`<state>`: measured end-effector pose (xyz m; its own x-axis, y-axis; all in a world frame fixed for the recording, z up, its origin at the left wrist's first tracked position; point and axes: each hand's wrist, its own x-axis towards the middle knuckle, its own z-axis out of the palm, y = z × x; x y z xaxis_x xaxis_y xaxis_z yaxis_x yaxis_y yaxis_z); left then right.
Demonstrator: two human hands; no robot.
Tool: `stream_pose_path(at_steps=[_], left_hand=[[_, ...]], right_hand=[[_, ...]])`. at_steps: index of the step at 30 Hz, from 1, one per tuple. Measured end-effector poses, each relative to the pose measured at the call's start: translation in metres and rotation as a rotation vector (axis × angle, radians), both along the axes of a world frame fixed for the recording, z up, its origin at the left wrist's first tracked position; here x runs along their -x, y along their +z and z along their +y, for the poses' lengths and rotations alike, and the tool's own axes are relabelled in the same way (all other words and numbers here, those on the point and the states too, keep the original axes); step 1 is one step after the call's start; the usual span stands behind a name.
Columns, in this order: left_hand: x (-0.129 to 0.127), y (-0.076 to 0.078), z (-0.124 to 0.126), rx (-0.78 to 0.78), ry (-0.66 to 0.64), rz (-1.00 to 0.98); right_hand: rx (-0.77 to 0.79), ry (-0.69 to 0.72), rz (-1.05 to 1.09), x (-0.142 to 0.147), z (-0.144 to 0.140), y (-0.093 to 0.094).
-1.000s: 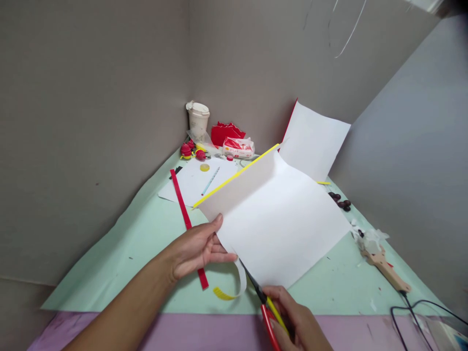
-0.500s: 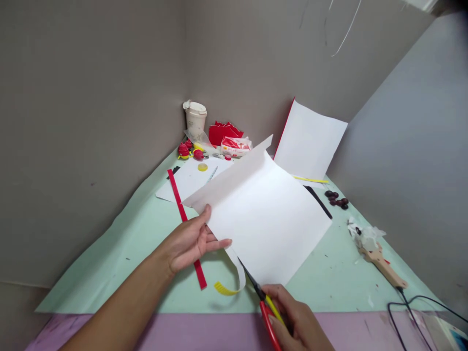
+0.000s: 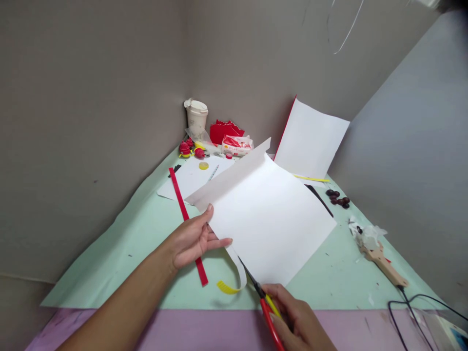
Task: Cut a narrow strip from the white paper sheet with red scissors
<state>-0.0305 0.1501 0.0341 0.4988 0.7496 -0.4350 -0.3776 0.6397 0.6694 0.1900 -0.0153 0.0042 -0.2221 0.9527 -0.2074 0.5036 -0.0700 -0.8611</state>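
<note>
Left hand (image 3: 192, 239): centre-left of frame; thumb and fingers pinched on the near-left edge of the white sheet (image 3: 270, 219), lifting it off the table.
Right hand (image 3: 298, 319): bottom centre, fingers closed round the red-and-yellow handles of the scissors (image 3: 261, 297); blades bite into the sheet's lower edge.
Sheet: centre of frame, tilted, far corner raised.
Cut strip (image 3: 234, 275): curls down from the cut, yellow underside showing, just beside the red strip (image 3: 186, 222) on the green mat (image 3: 120, 253).
Risk: sheet is held at one edge only; likely to flop or twist, so the cut may wander or tear.
Risk: left fingertips sit near the blade line; a nick is possible.
Right of frame: glue gun (image 3: 383, 263), cable trailing.
</note>
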Motion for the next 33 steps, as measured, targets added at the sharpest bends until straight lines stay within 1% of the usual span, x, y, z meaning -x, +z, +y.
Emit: stream_pose_path(at_steps=[6, 8, 11, 15, 18, 24, 33], left_hand=[[0.0000, 0.0000, -0.0009, 0.011, -0.003, 0.001], [0.0003, 0.0006, -0.0009, 0.006, -0.015, -0.001], [0.0007, 0.0012, -0.0006, 0.005, -0.028, 0.006], [0.0007, 0.0019, -0.0009, 0.009, -0.031, 0.014], [-0.0001, 0.0029, -0.0015, 0.006, -0.034, 0.023], [-0.0001, 0.0022, -0.0021, 0.012, -0.051, 0.021], [-0.0008, 0.0012, -0.0011, 0.043, -0.001, 0.024]], right_hand=[[-0.031, -0.089, 0.030, 0.0038, -0.0050, -0.0053], [-0.032, -0.084, 0.016, 0.0037, -0.0045, -0.0033], [0.006, -0.059, 0.004, 0.0034, -0.0028, -0.0004], [-0.001, -0.093, 0.009, 0.0044, -0.0026, -0.0035], [-0.003, -0.084, 0.000, 0.0058, -0.0031, -0.0063], [-0.022, -0.086, -0.005, 0.0081, -0.0034, -0.0056], [-0.022, -0.056, 0.020, 0.0060, -0.0034, -0.0023]])
